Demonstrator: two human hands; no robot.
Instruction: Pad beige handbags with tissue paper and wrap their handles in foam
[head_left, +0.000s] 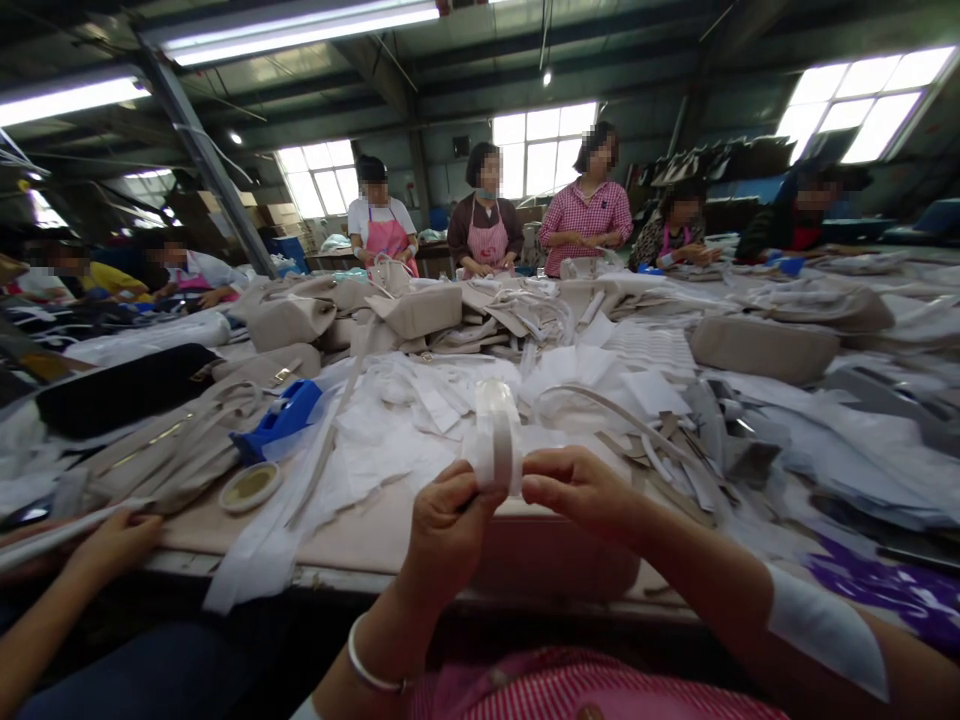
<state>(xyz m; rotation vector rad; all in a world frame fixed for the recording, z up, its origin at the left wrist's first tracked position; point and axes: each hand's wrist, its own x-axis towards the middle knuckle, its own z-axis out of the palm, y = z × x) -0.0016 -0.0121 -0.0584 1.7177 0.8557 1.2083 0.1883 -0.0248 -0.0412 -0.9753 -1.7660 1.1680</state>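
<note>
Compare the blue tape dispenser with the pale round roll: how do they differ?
The dispenser is blue, the roll pale. The dispenser is long and angular, the roll ring-shaped. The roll lies closer to the camera than the dispenser. Both lie in the left half of the view.

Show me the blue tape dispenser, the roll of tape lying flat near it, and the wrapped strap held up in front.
Blue tape dispenser (280,424): head view, on the middle of its body.
Roll of tape (247,507): head view, on its near rim.
Wrapped strap (502,452): head view, on the greyish band of its loop.
</note>
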